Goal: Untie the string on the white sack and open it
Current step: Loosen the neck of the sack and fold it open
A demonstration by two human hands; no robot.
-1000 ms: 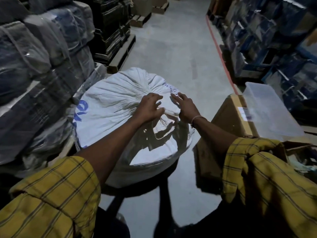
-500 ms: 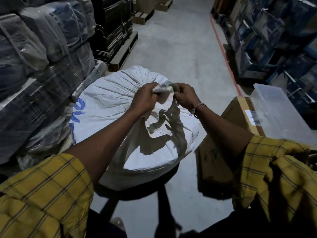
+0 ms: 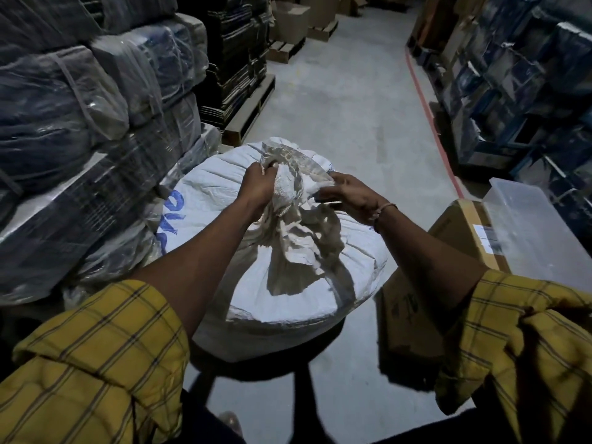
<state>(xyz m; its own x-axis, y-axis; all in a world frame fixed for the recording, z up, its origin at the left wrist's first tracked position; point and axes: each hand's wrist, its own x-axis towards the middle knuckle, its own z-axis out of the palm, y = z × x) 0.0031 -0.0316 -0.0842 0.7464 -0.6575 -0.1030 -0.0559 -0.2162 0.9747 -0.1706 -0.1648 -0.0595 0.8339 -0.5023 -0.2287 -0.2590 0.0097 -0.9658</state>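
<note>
White woven plastic: the white sack [image 3: 224, 200], full and rounded, stands upright on the grey concrete floor [image 3: 346, 100] in the aisle, directly in front of the person. Blue printed lettering [image 3: 171, 216] shows on its left flank. The gathered mouth fabric [image 3: 288, 174] at the top is loosened and rumpled, lifted into a ragged crest above the sack's shoulder; crumpled folds hang down the near side.

Left hand [image 3: 258, 184]: closed in a fist on the left part of the mouth fabric, knuckles toward the camera. A short pale strand shows at the top of this fist; cannot tell whether it is the string or a frayed edge.

Right hand [image 3: 347, 190]: fingers pinched on the right part of the same fabric, palm down, a thin band [image 3: 382, 211] on the wrist. The two hands are near each other, with the raised fabric between them.

Both forearms are bare, with yellow checked sleeves [image 3: 96, 363] rolled back to the elbows.

Surroundings: plastic-wrapped bales [image 3: 64, 123] stacked at left, touching or just beside the sack. A brown cardboard box [image 3: 413, 312] stands just right of the sack, with a clear plastic bin [image 3: 525, 225] on top. A red floor line [image 3: 431, 123] runs along the right side of the aisle.
</note>
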